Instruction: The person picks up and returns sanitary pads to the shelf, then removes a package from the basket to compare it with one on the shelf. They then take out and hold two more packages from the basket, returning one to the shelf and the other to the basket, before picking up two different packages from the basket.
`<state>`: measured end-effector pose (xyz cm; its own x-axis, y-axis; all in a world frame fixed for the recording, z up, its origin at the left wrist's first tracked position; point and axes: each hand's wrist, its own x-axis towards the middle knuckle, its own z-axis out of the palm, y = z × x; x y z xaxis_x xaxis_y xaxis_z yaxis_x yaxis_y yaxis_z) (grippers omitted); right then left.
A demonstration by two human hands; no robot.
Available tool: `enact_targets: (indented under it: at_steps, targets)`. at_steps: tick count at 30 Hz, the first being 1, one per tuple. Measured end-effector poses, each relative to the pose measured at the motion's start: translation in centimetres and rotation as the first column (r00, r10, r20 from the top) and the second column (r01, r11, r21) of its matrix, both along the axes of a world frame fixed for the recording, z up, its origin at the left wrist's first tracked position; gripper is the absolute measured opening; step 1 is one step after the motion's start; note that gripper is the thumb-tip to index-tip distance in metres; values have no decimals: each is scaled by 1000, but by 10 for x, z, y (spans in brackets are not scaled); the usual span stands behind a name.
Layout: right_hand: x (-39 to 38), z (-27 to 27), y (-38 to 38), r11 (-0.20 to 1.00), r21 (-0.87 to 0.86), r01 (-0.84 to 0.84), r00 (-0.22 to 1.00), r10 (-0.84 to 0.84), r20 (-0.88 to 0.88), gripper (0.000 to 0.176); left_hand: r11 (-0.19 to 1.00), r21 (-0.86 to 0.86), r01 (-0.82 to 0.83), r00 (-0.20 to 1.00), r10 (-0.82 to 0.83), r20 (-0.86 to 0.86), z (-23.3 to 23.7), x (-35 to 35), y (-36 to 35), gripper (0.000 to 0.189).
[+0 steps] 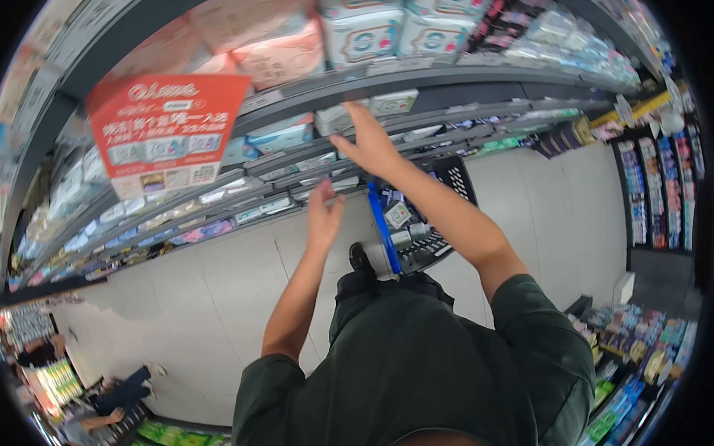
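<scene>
My right hand (367, 145) reaches to the shelf with thumb and fingers spread. Its fingertips are right at the end of a pale package (335, 120) on the shelf below the top row. Left of that lies a blue-and-white package (281, 135), and to the right a white and green one (394, 103). My left hand (323, 215) is raised lower down, near the front of the lower shelves, fingers apart and holding nothing. Beneath my right forearm, a dark shopping basket (453, 183) with a blue handle (382, 228) holds several packs.
A red promotional sign (167, 130) sticks out from the shelf at left. Pink packs (280, 55) and white packs (363, 38) line the upper shelf. Behind me at lower left, a person (107, 411) is beside other shelves. A display rack (661, 186) stands at right.
</scene>
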<state>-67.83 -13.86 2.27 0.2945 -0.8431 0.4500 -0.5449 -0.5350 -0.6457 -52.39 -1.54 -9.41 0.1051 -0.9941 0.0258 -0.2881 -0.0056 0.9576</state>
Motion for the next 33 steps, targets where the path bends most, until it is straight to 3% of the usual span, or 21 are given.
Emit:
enact_targets:
  at_steps: [2,4,6,8,12,14,15,16,18,22,30,33]
  targets:
    - [-36,-9,37,993,115,-35,993,21,118,59,978,195,71,997,-64,-42,0,-28,22,61]
    - [-79,-62,74,965,260,42,977,-94,191,60,977,203,64,995,-48,-82,-13,-46,37,65]
    - [-127,-115,118,864,490,115,947,-244,207,59,977,211,40,994,-18,-108,-22,-58,47,68]
    - [-171,-157,171,777,604,179,899,-378,220,56,970,244,16,999,-7,-38,-27,-67,50,77]
    - [-227,-169,253,597,718,358,879,-475,-43,53,955,295,7,998,10,-57,-55,-88,45,80]
    - [-243,-167,279,521,748,411,860,-494,-128,53,893,450,0,963,121,-241,-70,-99,37,73]
    - [-250,-168,289,483,760,436,838,-526,-147,52,827,555,85,893,184,-411,-37,-111,35,54]
    - [-260,-174,301,442,770,460,815,-555,-168,52,826,557,91,896,176,-408,-37,-118,36,54]
    - [-279,-184,318,402,774,490,800,-560,-216,51,789,612,50,885,248,-393,-39,-129,35,34]
    - [-315,-198,360,320,829,458,773,-603,-195,53,805,593,13,947,179,-265,-48,-127,32,36]
    - [-380,-240,422,116,895,430,815,-477,-329,55,827,551,-111,987,154,-33,-48,-154,19,32]
    - [-394,-241,439,117,897,425,809,-493,-319,54,860,478,-178,984,170,60,-46,-171,15,35]
